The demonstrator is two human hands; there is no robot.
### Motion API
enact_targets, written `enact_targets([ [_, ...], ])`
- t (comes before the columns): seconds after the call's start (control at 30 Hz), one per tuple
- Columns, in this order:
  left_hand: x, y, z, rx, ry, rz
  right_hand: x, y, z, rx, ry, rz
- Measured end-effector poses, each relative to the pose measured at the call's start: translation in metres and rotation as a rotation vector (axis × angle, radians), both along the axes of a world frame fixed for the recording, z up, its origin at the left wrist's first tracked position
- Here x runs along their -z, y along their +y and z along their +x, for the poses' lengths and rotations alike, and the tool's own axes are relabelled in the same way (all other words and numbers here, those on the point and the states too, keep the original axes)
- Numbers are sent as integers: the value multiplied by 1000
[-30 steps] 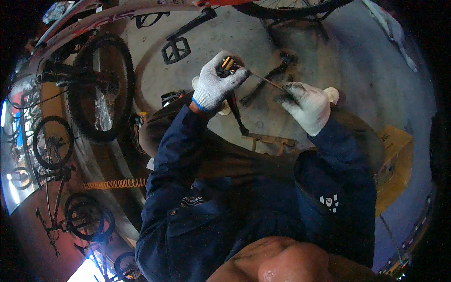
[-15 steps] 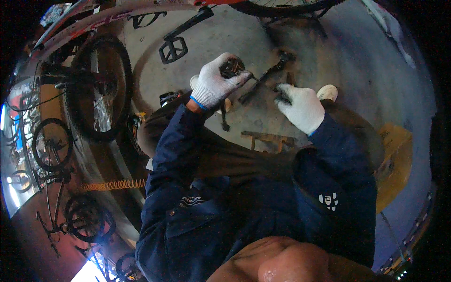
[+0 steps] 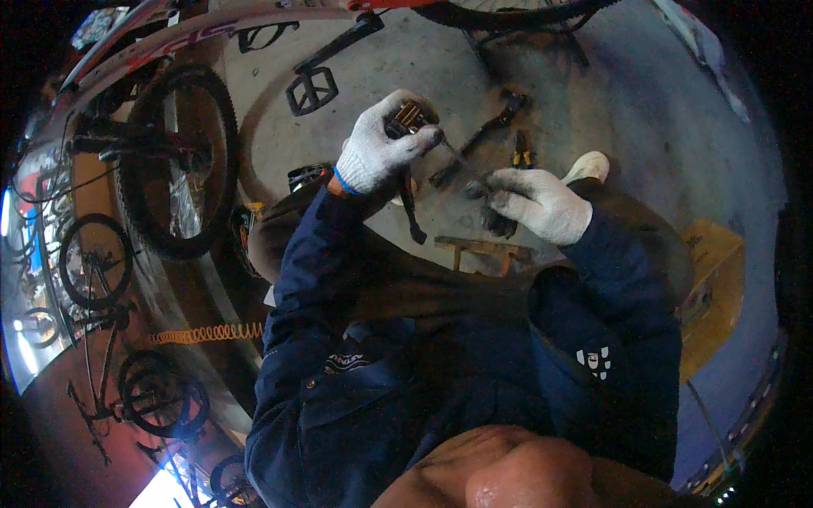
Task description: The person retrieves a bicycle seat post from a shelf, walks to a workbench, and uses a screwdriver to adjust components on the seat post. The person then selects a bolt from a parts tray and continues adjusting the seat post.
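My left hand (image 3: 383, 140), in a white knitted glove with a blue cuff edge, is closed around a dark tool with brass-coloured strips (image 3: 410, 118), perhaps a folding multi-tool. A thin metal rod (image 3: 457, 156) runs from its thumb side toward my right hand (image 3: 538, 203). That hand's glove has blackened fingertips. Thumb and fingers are bent together at the rod's far end; whether they grip it is unclear. Below my left hand hangs a slim dark arm-shaped part (image 3: 412, 216), its upper end hidden.
Pliers (image 3: 522, 151) and a dark long-handled tool (image 3: 483, 140) lie on the concrete floor. A bicycle crank's pedal (image 3: 312, 91) juts out ahead. A small wooden frame (image 3: 483, 245) sits between my legs. A wheel (image 3: 176, 161) stands left, a cardboard box (image 3: 713, 288) right.
My right hand has moved left and slightly nearer me, to the rod's end. My left hand has shifted slightly left and turned, showing more brass-coloured strips. The hanging dark part has swung right.
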State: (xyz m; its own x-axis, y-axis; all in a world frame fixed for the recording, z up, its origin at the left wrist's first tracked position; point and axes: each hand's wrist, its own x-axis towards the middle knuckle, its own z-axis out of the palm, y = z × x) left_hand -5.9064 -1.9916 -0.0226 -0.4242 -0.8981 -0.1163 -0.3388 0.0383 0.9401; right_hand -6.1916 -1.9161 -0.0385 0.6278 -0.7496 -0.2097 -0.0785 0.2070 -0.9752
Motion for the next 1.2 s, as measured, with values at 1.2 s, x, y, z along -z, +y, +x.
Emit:
enact_targets([
  [1.2,17,6,-15,170,-223,-118,3,-6,2,25,685,-333],
])
